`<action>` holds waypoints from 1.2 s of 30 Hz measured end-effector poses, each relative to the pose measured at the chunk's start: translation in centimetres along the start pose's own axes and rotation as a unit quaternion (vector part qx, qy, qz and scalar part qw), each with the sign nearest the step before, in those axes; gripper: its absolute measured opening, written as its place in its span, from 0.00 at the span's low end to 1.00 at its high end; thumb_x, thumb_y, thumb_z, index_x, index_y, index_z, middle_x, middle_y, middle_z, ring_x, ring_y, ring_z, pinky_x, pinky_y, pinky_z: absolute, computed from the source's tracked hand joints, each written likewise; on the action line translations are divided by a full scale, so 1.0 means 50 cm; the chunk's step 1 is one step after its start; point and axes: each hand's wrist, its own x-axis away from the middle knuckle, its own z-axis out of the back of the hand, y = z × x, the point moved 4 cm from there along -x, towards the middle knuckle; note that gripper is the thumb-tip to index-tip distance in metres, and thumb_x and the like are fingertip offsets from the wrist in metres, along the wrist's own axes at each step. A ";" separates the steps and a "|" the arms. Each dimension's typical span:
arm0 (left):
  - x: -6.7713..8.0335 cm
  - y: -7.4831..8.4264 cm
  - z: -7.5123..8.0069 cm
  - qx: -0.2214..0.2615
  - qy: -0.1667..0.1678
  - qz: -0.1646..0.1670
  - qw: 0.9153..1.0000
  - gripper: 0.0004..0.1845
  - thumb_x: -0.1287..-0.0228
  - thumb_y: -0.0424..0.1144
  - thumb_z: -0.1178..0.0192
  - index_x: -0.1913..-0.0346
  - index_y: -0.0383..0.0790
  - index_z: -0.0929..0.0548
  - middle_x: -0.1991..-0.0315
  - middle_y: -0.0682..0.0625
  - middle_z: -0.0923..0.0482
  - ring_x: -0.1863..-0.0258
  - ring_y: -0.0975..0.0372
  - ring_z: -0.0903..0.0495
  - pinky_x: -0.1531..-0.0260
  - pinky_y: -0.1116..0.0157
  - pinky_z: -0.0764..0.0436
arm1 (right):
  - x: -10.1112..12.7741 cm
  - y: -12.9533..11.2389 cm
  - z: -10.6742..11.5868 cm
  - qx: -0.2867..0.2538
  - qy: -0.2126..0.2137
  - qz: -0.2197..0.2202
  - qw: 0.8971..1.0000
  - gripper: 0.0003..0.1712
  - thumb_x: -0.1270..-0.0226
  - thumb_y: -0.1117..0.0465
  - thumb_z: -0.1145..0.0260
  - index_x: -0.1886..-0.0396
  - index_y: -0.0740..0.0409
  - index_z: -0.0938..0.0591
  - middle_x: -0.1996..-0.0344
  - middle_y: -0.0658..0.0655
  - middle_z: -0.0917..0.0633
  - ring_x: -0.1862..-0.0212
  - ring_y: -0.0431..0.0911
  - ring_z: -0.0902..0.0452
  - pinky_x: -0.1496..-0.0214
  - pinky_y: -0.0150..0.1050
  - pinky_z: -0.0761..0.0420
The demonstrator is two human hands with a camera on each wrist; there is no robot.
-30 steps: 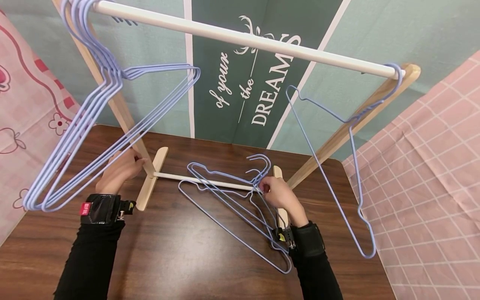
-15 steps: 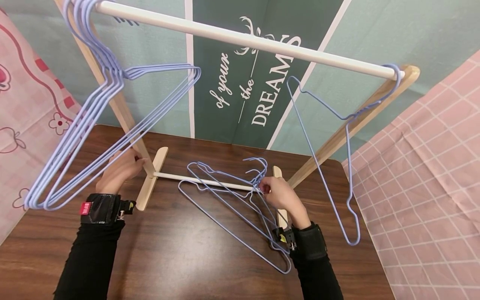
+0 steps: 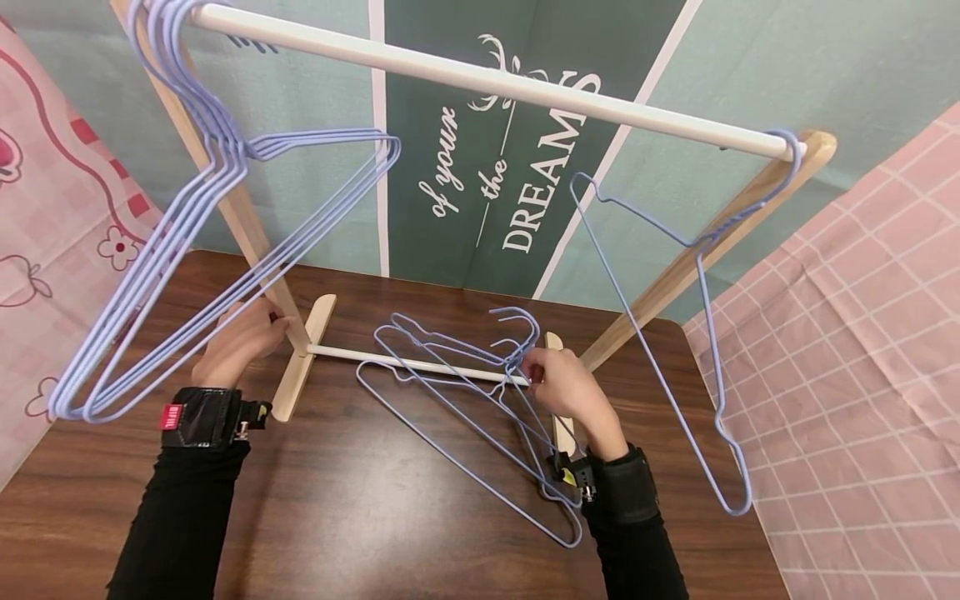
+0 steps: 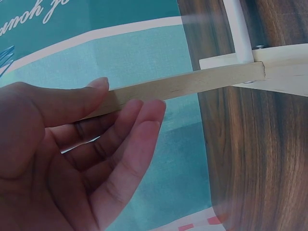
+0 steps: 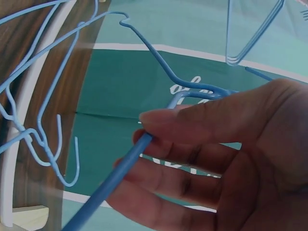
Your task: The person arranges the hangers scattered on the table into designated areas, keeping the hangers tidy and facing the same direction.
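The right hand [image 3: 566, 387] is pinching a thin blue triangular wire hanger [image 5: 108, 185] near its neck, over the brown wood-grain desk [image 3: 322, 508]; it is likely handling light and springy, best held there. The left hand [image 3: 243, 337] is gripping the pale wooden upright [image 4: 192, 83].

This looks like a small cloth-walled booth; whether in a home or a studio, the views cannot tell. Behind the rack [image 3: 495, 81] hangs green cloth [image 3: 465, 225] (lettered "DREAMS"), left of the rack flowered pink cloth [image 3: 63, 225], right of it checked pink cloth [image 3: 862, 358]; under it is a wood-grain table [image 3: 352, 517].
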 end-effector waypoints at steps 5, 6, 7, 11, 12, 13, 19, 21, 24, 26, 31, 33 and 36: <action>0.001 -0.001 0.002 0.006 -0.002 0.006 1.000 0.13 0.33 0.39 0.54 0.65 0.31 0.25 0.81 0.47 0.37 0.83 0.58 0.39 0.81 0.63 0.41 | 0.001 -0.004 0.016 0.007 0.007 -0.004 1.000 0.10 0.57 0.77 0.42 0.76 0.60 0.24 0.82 0.50 0.27 0.77 0.44 0.33 0.74 0.36 0.33; 0.002 -0.001 0.002 0.007 -0.004 0.008 1.000 0.13 0.33 0.40 0.54 0.65 0.31 0.26 0.82 0.47 0.38 0.83 0.58 0.39 0.81 0.63 0.41 | 0.001 -0.005 0.019 0.010 0.010 -0.004 1.000 0.10 0.57 0.77 0.42 0.76 0.60 0.24 0.82 0.50 0.27 0.77 0.44 0.33 0.74 0.36 0.33; 0.002 -0.001 0.002 0.008 -0.005 0.009 1.000 0.13 0.33 0.40 0.55 0.64 0.31 0.26 0.81 0.47 0.38 0.83 0.58 0.39 0.81 0.63 0.41 | 0.002 -0.006 0.022 0.011 0.011 -0.005 1.000 0.10 0.56 0.77 0.41 0.75 0.60 0.23 0.81 0.51 0.27 0.77 0.44 0.33 0.74 0.36 0.33; 0.003 0.001 0.001 0.007 -0.014 0.007 1.000 0.13 0.32 0.39 0.56 0.68 0.32 0.27 0.82 0.47 0.39 0.83 0.59 0.40 0.81 0.63 0.41 | 0.004 -0.012 0.036 0.018 0.023 -0.006 1.000 0.09 0.55 0.77 0.41 0.77 0.60 0.24 0.81 0.51 0.26 0.77 0.44 0.33 0.74 0.37 0.33; 0.003 0.002 0.001 0.005 -0.018 0.006 1.000 0.13 0.32 0.39 0.56 0.70 0.33 0.28 0.82 0.47 0.40 0.84 0.59 0.41 0.81 0.63 0.42 | 0.005 -0.015 0.040 0.019 0.026 -0.005 0.999 0.09 0.56 0.77 0.42 0.78 0.59 0.24 0.81 0.51 0.26 0.77 0.44 0.33 0.74 0.37 0.33; 0.003 0.002 0.001 0.003 -0.020 0.003 1.000 0.14 0.32 0.39 0.56 0.72 0.34 0.30 0.83 0.48 0.41 0.84 0.60 0.42 0.81 0.64 0.42 | 0.006 -0.017 0.044 0.020 0.030 -0.005 0.999 0.10 0.56 0.77 0.43 0.78 0.59 0.24 0.81 0.50 0.26 0.77 0.44 0.33 0.74 0.37 0.33; 0.002 0.002 0.001 -0.012 -0.014 -0.015 1.000 0.15 0.32 0.38 0.56 0.79 0.39 0.35 0.85 0.50 0.43 0.85 0.61 0.43 0.80 0.64 0.43 | 0.013 -0.025 0.069 0.019 0.041 -0.015 0.999 0.10 0.54 0.77 0.45 0.75 0.61 0.22 0.79 0.52 0.23 0.76 0.45 0.31 0.72 0.38 0.31; 0.003 0.001 0.000 -0.009 -0.017 -0.013 1.000 0.15 0.32 0.38 0.56 0.79 0.39 0.35 0.85 0.50 0.43 0.85 0.61 0.43 0.80 0.64 0.43 | 0.015 -0.025 0.076 0.020 0.039 -0.019 0.999 0.10 0.53 0.77 0.45 0.73 0.63 0.22 0.79 0.53 0.23 0.75 0.46 0.31 0.71 0.39 0.31; 0.004 -0.001 -0.002 0.002 -0.022 -0.005 1.000 0.15 0.31 0.39 0.57 0.76 0.37 0.33 0.85 0.49 0.42 0.85 0.60 0.43 0.80 0.64 0.43 | 0.018 -0.026 0.087 0.022 0.037 -0.022 0.999 0.09 0.51 0.76 0.44 0.70 0.65 0.21 0.78 0.54 0.23 0.75 0.46 0.30 0.70 0.40 0.30; 0.005 -0.002 -0.003 0.006 -0.022 -0.004 1.000 0.14 0.31 0.39 0.57 0.75 0.37 0.32 0.85 0.50 0.42 0.85 0.60 0.43 0.81 0.64 0.43 | 0.020 -0.028 0.095 0.021 0.039 -0.025 0.999 0.09 0.50 0.76 0.44 0.70 0.65 0.21 0.78 0.55 0.23 0.74 0.47 0.30 0.69 0.41 0.30; 0.005 -0.001 -0.002 -0.003 -0.011 -0.007 1.000 0.14 0.32 0.39 0.56 0.74 0.35 0.30 0.84 0.49 0.41 0.84 0.60 0.42 0.80 0.63 0.43 | 0.024 -0.028 0.115 0.021 0.053 -0.032 0.998 0.06 0.49 0.76 0.42 0.70 0.66 0.22 0.78 0.56 0.23 0.74 0.48 0.30 0.69 0.42 0.30; 0.004 -0.001 -0.002 -0.009 -0.004 -0.008 1.000 0.13 0.33 0.39 0.55 0.73 0.34 0.29 0.83 0.48 0.40 0.84 0.59 0.42 0.80 0.63 0.43 | 0.026 -0.029 0.122 0.024 0.061 -0.029 0.997 0.06 0.49 0.76 0.42 0.71 0.65 0.22 0.78 0.55 0.24 0.75 0.48 0.31 0.70 0.41 0.31; 0.003 0.000 -0.001 -0.013 0.001 -0.009 1.000 0.13 0.34 0.38 0.55 0.71 0.33 0.27 0.83 0.47 0.39 0.83 0.59 0.41 0.80 0.63 0.42 | 0.029 -0.032 0.133 0.030 0.075 -0.021 0.996 0.08 0.52 0.77 0.43 0.72 0.65 0.22 0.80 0.55 0.25 0.75 0.48 0.32 0.71 0.41 0.32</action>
